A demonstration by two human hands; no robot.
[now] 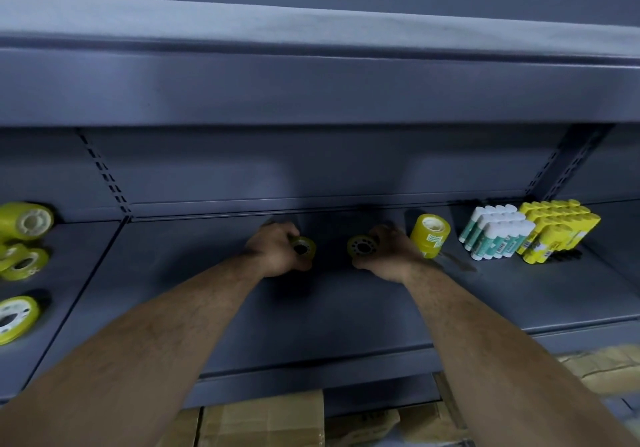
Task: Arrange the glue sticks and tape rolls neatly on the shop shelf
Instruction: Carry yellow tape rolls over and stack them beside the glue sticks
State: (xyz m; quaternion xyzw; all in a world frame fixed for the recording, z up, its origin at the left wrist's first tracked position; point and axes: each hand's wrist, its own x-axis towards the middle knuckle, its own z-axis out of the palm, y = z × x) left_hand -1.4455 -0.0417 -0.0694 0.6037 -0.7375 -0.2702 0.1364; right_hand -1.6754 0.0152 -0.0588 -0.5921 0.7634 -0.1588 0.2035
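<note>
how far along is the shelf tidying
Done: white glue sticks and yellow glue sticks stand in tight blocks on the right, a tape stack beside them. In hand: the left hand grips a first roll, the right hand a second roll. Left: loose rolls lie scattered at far left.

No text can be read. The upright yellow tape pack (430, 235) bears a small printed label near its base. The white glue sticks (495, 237) bear green print and the yellow glue sticks (554, 230) bear dark print. All are too blurred to read.
</note>
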